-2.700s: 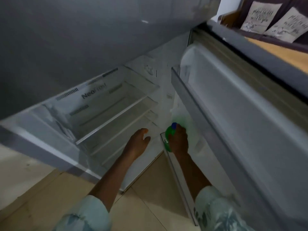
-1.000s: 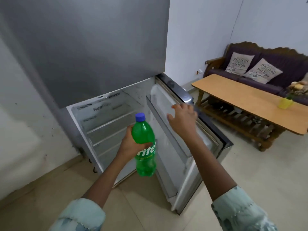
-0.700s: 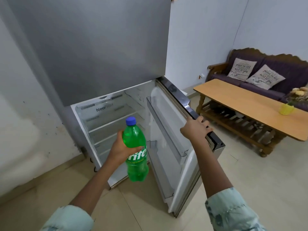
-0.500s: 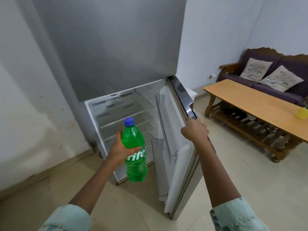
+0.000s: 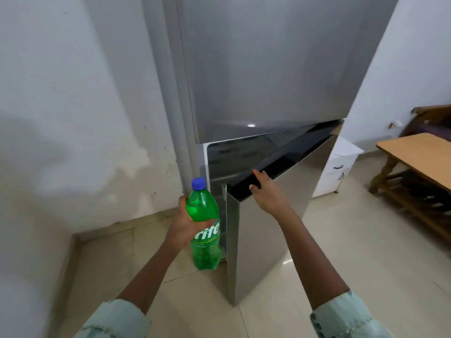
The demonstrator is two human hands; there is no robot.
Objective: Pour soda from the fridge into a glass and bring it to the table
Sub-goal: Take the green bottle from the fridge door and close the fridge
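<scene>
"From where the head camera looked down, which hand had the soda bottle (image 5: 204,228)?"

"The left hand (image 5: 182,225). Its grip was closed round the upper body of the bottle, just above the label. The blue cap pointed up and the base hung over the floor (image 5: 366,252), so the long axis was close to upright, leaning only slightly. It stood just left of the free edge of the fridge door (image 5: 268,223), near it, though I couldn't say whether they touched."

"And the right hand (image 5: 267,191)?"

"Flat on the dark top edge of that lower door, near the free corner. The fingers were spread and lay over the edge, so I'd call that grip open, pressing, not clutching anything. The door stood ajar, with a narrow gap showing the dim inside of the fridge (image 5: 263,69)."

"So what did the next move turn on?"

"As I judged it, the gap. The bottle sat left of the door's swinging edge, right by the opening, and the right hand was the nearer one to the door. A push from that hand would shut it, provided the left kept the bottle clear."

"And the surface (image 5: 419,154)?"

"Off to the right, well apart from both hands; only its near corner showed. I saw no glass anywhere in that view."
</scene>
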